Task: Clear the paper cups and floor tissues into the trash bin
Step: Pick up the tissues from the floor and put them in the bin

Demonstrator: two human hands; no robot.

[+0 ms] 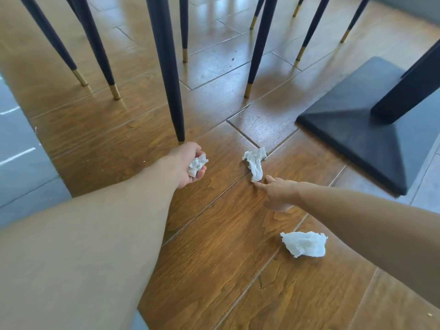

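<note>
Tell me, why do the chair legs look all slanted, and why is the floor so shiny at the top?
Head view: the wide-angle lens splays the chair legs outward; daylight glares off the far floor, washing it pale; the tissues and hands stay sharp.

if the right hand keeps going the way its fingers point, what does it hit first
The right hand points up and left along the floor, and its fingertips are just short of the long crumpled tissue. That tissue comes first; contact looks near, though depth is uncertain.
</note>
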